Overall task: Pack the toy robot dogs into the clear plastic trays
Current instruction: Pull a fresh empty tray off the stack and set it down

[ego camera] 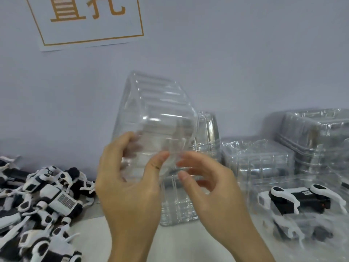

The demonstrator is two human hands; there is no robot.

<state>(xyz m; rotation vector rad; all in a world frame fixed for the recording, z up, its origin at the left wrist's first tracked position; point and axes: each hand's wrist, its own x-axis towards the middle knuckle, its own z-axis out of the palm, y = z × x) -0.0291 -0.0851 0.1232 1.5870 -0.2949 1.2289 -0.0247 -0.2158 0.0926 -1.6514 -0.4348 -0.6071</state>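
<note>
**a:** so where's the tray at? the clear ribbed plastic tray [151, 118] is up in the air, tilted, well above the pale worktop [170, 242]. left hand [128, 178] has its grip on the tray's lower left edge, thumb in front, fingers curled behind the plastic.

**b:** and the right hand [207, 182]? fingers half curled right at the tray's bottom edge, fingertips look like they're touching it, but it's blurry so i can't tell if that grip is actually closed on it.

**a:** dogs? heap of black and white toy robot dogs [37, 201] on the left of the worktop. one packed black and white toy dog [300, 201] lies in a clear tray on the right.

**b:** behind that, stacks of empty clear trays [283, 148] against the light wall [226, 53], plus a white paper sign with orange lettering [85, 19] up top.
</note>
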